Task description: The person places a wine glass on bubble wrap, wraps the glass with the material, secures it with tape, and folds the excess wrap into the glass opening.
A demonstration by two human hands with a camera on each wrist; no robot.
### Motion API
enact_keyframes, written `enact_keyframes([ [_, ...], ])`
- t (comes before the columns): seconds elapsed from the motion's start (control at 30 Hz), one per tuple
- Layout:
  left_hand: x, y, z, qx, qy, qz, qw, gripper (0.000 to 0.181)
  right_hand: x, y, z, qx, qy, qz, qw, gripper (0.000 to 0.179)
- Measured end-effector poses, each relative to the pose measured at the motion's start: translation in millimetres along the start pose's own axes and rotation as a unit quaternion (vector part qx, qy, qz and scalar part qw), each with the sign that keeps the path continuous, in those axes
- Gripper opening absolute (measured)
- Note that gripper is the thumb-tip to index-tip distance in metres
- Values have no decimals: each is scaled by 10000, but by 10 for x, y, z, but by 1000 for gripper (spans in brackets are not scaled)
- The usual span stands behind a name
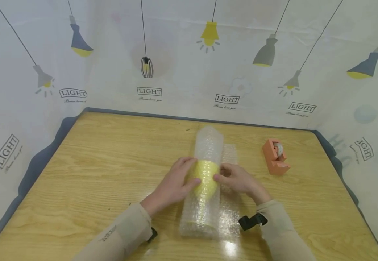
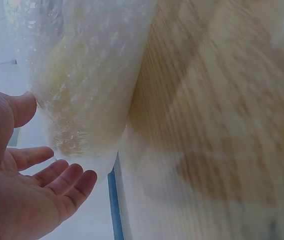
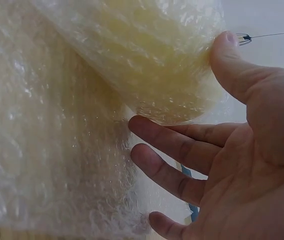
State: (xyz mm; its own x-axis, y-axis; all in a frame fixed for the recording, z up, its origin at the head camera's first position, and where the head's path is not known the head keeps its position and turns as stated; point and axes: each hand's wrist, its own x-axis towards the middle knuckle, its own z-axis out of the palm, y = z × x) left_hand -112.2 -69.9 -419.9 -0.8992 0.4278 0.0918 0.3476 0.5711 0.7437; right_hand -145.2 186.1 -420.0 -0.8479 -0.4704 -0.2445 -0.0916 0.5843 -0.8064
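Note:
A yellow stemmed goblet (image 1: 206,181) lies on its side, rolled inside clear bubble wrap (image 1: 209,141); its bowl shows well, the stem and foot faintly. My left hand (image 1: 177,181) rests along the roll's left side, thumb on top near the bowl. In the left wrist view, its fingers (image 2: 74,175) are spread and loosely bent beside the plastic. On the opposite side, my right hand (image 1: 237,178) touches the roll with the thumb. The right wrist view shows its fingers (image 3: 182,150) extended under the roll, near the loose flap of wrap (image 3: 56,150).
An orange tape dispenser (image 1: 275,157) with a roll of clear tape stands to the right on the wooden table (image 1: 110,156). The unrolled end of the bubble wrap lies flat right of the roll. A lamp-print cloth (image 1: 182,72) hangs behind the table.

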Motion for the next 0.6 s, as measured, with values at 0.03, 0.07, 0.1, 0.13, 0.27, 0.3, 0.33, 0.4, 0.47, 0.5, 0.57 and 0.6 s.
enact_keyframes([
  [0.03,1,1,-5,21,-8,-9,10000,67,3,-4,7,6,-6,-23,10000,37],
  [0.07,-1,3,-11,44,-10,-9,10000,67,5,-7,15,5,-7,-44,10000,37],
  [0.1,-2,5,-14,65,-1,-10,10000,67,8,-11,23,5,-6,-61,10000,36],
  [0.13,-5,7,-18,81,13,-5,10000,67,10,-14,30,12,-10,-79,10000,36],
  [0.27,-18,10,-29,127,74,-1,9999,67,26,-30,50,19,-16,-130,9999,37],
  [0.3,-18,6,-28,135,96,2,9999,67,29,-35,52,2,-15,-134,9999,37],
  [0.33,-23,3,-28,130,107,1,9999,67,34,-39,54,-10,-21,-154,9999,38],
  [0.4,-25,-1,-28,136,117,-1,9998,67,42,-44,56,-81,10,-147,9999,39],
  [0.47,-25,-5,-23,131,123,-8,9998,68,47,-51,55,-209,93,-103,9997,40],
  [0.5,-23,-5,-20,127,126,-1,9998,68,50,-54,54,-254,139,-77,9996,40],
  [0.57,-17,1,-18,126,104,-22,9999,68,53,-67,50,-386,241,-31,9990,43],
  [0.6,-13,3,-15,126,97,-38,9999,69,52,-74,46,-450,289,7,9986,45],
])
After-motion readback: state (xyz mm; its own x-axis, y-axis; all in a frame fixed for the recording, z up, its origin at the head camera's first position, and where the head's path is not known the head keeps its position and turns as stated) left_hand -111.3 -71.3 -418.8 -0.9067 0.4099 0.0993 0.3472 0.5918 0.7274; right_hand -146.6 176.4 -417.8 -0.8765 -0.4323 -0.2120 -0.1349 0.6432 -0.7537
